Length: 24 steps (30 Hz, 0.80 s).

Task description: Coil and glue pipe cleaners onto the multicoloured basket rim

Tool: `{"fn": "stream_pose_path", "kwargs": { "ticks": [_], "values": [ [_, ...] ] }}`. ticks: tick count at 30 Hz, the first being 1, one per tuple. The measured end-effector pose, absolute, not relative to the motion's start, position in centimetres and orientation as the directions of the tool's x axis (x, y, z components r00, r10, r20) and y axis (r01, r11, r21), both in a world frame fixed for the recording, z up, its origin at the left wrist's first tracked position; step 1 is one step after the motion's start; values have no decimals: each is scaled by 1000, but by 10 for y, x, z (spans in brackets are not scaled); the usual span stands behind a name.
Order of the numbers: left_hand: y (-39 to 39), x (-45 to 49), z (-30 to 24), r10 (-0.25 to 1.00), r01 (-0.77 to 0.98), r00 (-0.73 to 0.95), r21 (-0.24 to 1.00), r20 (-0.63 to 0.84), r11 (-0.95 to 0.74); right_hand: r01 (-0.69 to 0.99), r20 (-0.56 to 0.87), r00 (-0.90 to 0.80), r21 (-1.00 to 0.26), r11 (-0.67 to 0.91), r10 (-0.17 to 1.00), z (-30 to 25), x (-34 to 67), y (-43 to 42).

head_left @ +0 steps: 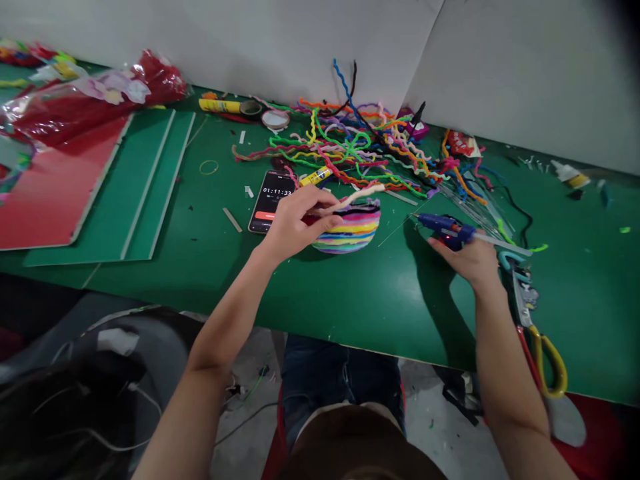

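My left hand [295, 223] is closed in a pinch on a pale cream pipe cleaner [357, 195] that lies along the rim of a small bowl [347, 233] made of striped, many-coloured pipe cleaners. The bowl rests on the green table [350, 300]. My right hand [470, 257] grips a blue hot glue gun [445, 227] lying low over the table to the right of the bowl, nozzle pointing left towards it.
A tangled pile of coloured pipe cleaners [360, 143] lies behind the bowl. A phone showing a timer [273, 200] sits left of it. Yellow-handled scissors [543, 347] lie at the right edge, green and red boards [100, 187] at left, glue bottle [570, 175] far right.
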<state>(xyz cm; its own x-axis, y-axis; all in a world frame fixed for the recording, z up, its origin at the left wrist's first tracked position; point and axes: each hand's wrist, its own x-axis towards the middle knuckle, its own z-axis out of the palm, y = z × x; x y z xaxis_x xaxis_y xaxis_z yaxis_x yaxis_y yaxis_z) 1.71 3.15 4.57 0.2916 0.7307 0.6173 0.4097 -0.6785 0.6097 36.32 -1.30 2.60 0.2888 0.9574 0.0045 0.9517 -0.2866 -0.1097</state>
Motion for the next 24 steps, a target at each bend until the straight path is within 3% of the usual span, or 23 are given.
{"fn": "stream_pose_path", "kwargs": {
  "ticks": [3,5,7,8,11,13,15,18,24],
  "values": [
    [29,17,51,710,418,313,580,631,-699,929,-80,289,263,-260,954,53,351,-40],
    [29,17,52,706,422,326,572,629,-704,902,-68,291,353,-249,954,71,342,-57],
    [28,17,51,702,427,355,560,618,-710,920,-72,337,236,-312,939,86,332,-67],
    [29,17,51,701,433,369,555,610,-710,948,-64,305,114,-297,950,92,327,-68],
    [29,18,48,709,466,397,538,583,-702,926,53,30,-377,-7,998,99,305,-52],
    [30,19,47,712,482,410,527,570,-700,799,155,-138,-566,203,978,100,287,-35],
    [31,19,45,708,483,420,521,568,-704,698,246,-235,-630,339,940,101,267,-20],
    [32,19,44,685,464,429,507,588,-726,637,351,-292,-623,454,890,105,240,-8],
    [33,18,43,686,473,422,502,592,-724,612,430,-312,-591,525,847,111,221,-3]
  ]
}}
